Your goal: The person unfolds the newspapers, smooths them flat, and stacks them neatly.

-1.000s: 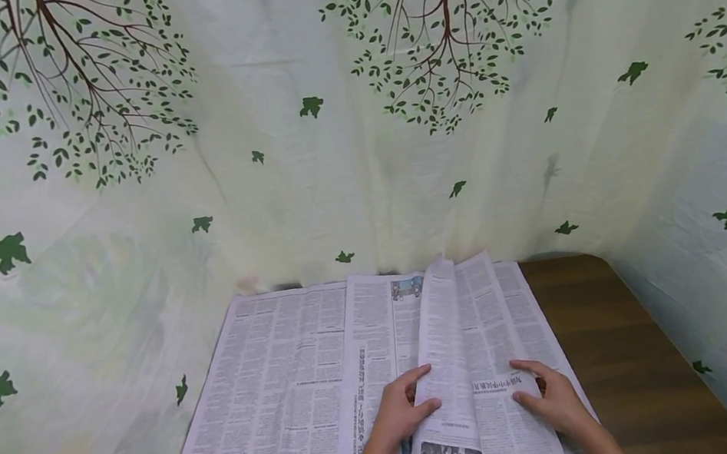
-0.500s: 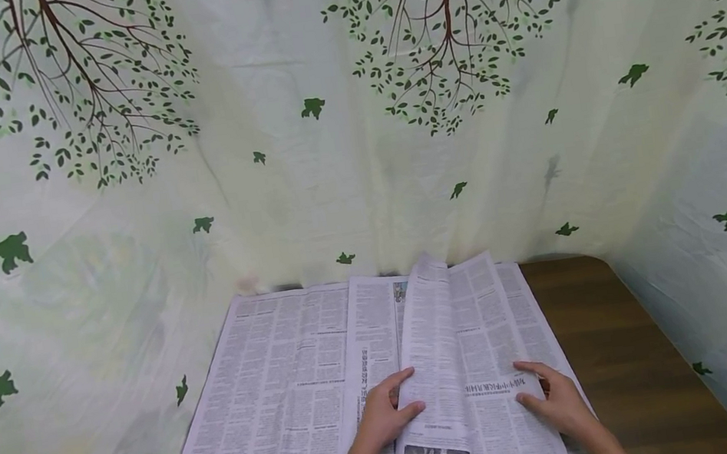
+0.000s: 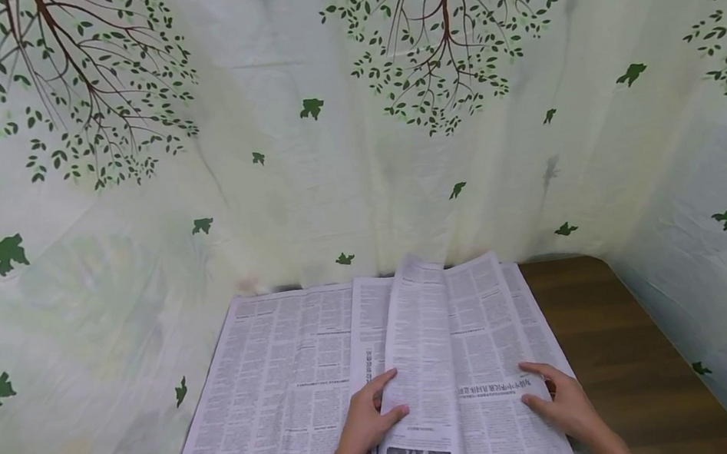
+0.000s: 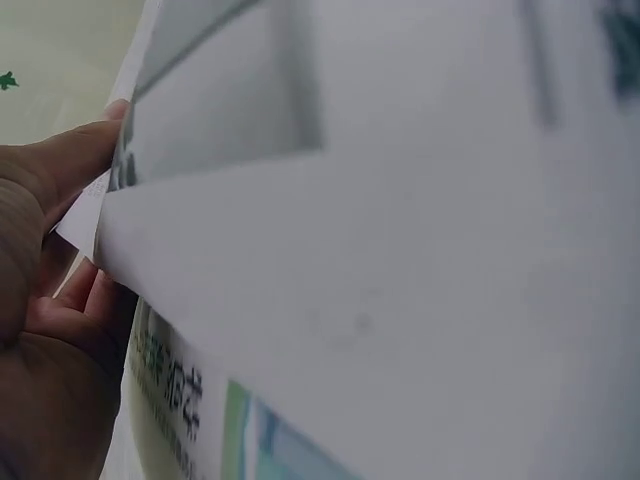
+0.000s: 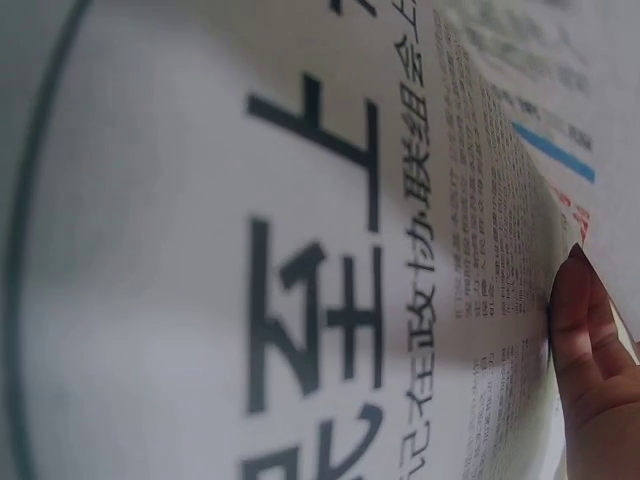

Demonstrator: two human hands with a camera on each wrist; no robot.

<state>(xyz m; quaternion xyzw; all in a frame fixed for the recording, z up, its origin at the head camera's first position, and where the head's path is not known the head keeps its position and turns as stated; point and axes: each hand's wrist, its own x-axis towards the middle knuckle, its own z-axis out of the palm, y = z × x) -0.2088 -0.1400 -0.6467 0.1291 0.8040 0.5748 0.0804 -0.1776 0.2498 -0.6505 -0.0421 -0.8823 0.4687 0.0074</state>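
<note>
A folded newspaper (image 3: 415,344) with a crease down its middle is raised at its left part over other newsprint. My left hand (image 3: 365,417) pinches its left edge between thumb and fingers. Across from it, my right hand (image 3: 564,396) holds the right edge in a similar pinch. In the left wrist view the thumb and fingers of the left hand (image 4: 75,300) grip the paper's edge, with blurred print close to the camera. Large printed characters fill the right wrist view, where the right hand's fingertips (image 5: 572,290) meet the sheet's edge.
More newspaper (image 3: 279,371) lies spread flat to the left and beneath. A dark wooden table (image 3: 608,332) shows on the right, with a rounded far corner. Pale cloth (image 3: 384,177) printed with trees and green birds hangs behind and at both sides.
My left hand has moved left with the newspaper's left edge, covering more of the newsprint beneath. The right hand has shifted very slightly right while keeping hold of its edge.
</note>
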